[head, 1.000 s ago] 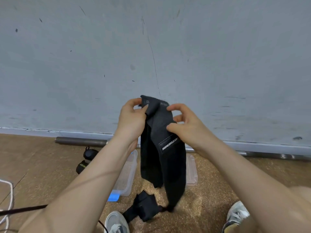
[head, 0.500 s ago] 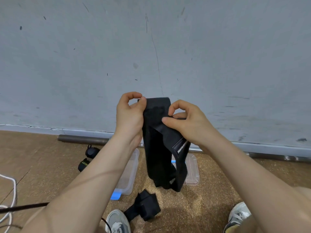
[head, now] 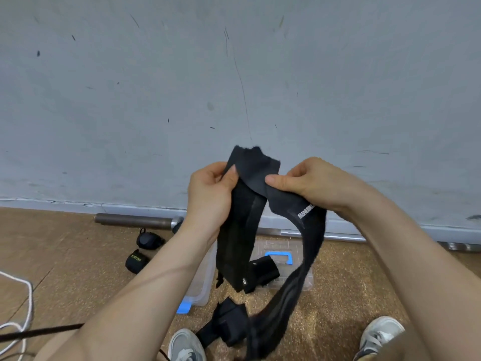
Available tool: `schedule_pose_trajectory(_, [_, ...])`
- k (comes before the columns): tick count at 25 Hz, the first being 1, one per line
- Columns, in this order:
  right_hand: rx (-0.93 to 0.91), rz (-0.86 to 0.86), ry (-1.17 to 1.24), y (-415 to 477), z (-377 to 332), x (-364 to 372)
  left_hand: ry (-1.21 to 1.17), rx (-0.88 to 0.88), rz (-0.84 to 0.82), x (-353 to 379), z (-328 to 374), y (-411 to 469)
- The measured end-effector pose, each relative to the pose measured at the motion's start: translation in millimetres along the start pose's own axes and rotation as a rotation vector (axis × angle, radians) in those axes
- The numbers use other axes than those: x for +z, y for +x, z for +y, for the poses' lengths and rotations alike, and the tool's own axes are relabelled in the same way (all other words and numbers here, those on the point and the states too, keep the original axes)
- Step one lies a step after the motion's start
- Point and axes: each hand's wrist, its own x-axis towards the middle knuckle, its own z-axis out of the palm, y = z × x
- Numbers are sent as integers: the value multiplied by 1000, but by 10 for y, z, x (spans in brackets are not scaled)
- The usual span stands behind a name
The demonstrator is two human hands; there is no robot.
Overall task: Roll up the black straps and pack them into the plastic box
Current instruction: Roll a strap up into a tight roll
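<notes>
I hold a long black strap (head: 244, 225) up in front of the grey wall. My left hand (head: 210, 194) pinches its upper left edge between thumb and fingers. My right hand (head: 309, 182) grips the part with the white lettering, thumb pressed on the fabric. One length hangs straight down; another swings right and down toward the floor. Below lies the clear plastic box (head: 201, 285) with a blue latch, partly hidden by my left forearm. Another black strap (head: 227, 320) lies loose on the floor by my shoes, and a further one (head: 263, 272) rests on the lid.
The box's clear lid (head: 282, 252) with a blue handle lies flat on the cork floor. Two rolled black straps (head: 135, 260) sit at the left near a metal bar (head: 132, 220) along the wall. White rope and a black cable (head: 39, 333) lie at lower left. My shoes (head: 186, 346) frame the bottom.
My hands have moved apart, spreading the strap's top. The right length, bunched before, now hangs loose and sweeps down to the floor on the right.
</notes>
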Motion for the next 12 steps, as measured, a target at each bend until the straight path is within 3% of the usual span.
schedule_pose_trajectory(2, [-47, -163, 103, -73, 25, -121, 122, 18, 214, -133, -85, 198])
schedule_pose_trajectory(4, [-117, -188, 400, -134, 78, -184, -45, -121, 335, -288, -135, 374])
schedule_pose_trajectory(8, [-195, -199, 643, -91, 125, -161, -368, -413, 172, -191, -122, 325])
schedule_pose_trajectory(12, [-174, -55, 667, -31, 110, 84, -462, -498, -16, -105, -11, 235])
